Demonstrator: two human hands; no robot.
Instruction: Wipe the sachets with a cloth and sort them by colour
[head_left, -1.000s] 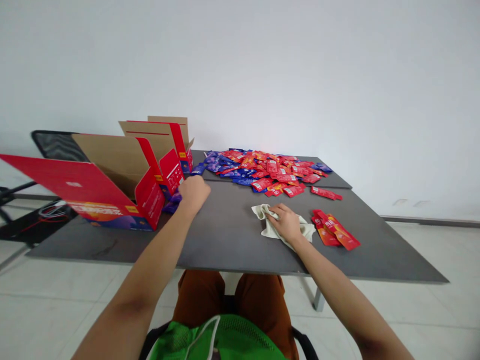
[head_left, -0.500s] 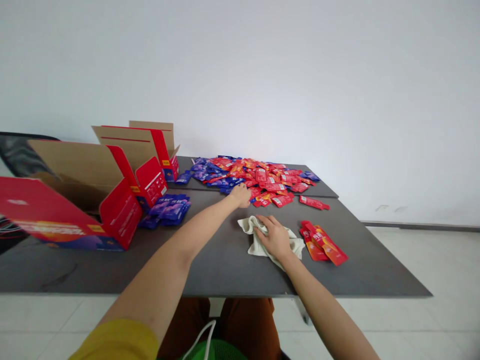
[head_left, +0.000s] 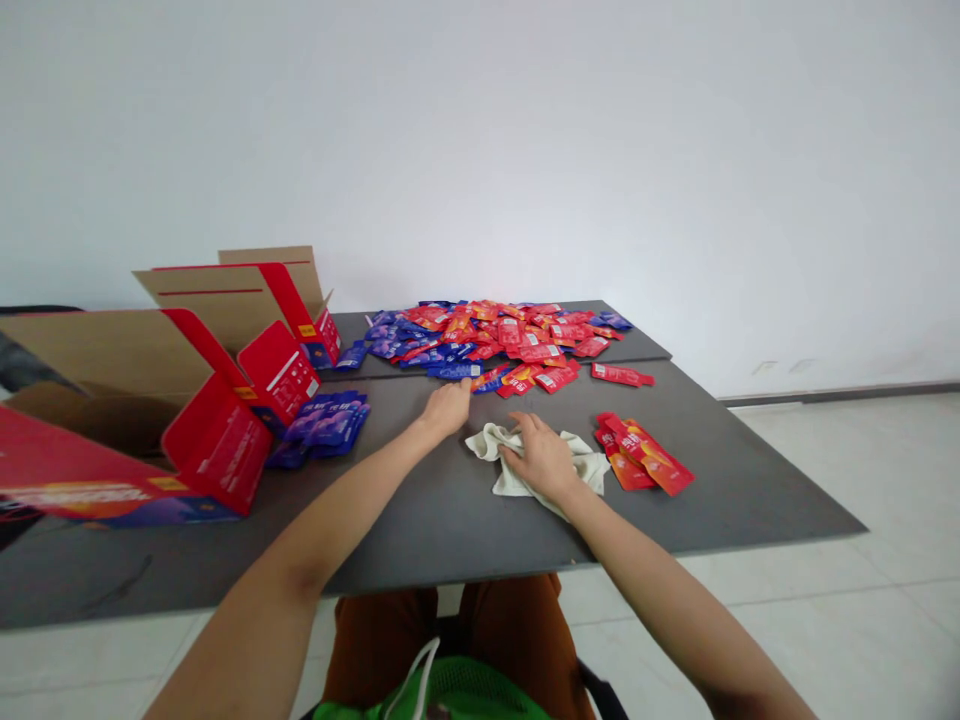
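My left hand (head_left: 448, 407) is closed just in front of the heap of sachets (head_left: 517, 335), its fingertips beside a blue sachet (head_left: 454, 370) and a red-orange one (head_left: 489, 380). Whatever it pinches, if anything, is hidden by the fingers. A crumpled off-white cloth (head_left: 589, 462) lies on the table under my right hand (head_left: 546, 455), which grips it with the thumb by a fold. Two or so red-orange sachets (head_left: 649, 455) lie overlapped to the right of the cloth. A stack of blue-purple sachets (head_left: 326, 422) rests left of my left hand.
Open red cardboard boxes (head_left: 225, 440) line the left side of the grey table (head_left: 420, 540), flaps raised. One red sachet (head_left: 621, 374) lies apart at the heap's right. A white wall (head_left: 525, 150) stands behind the table.
My left hand has drawn back from the heap, toward me and to the left. My right hand stays on the cloth. The view has shifted slightly.
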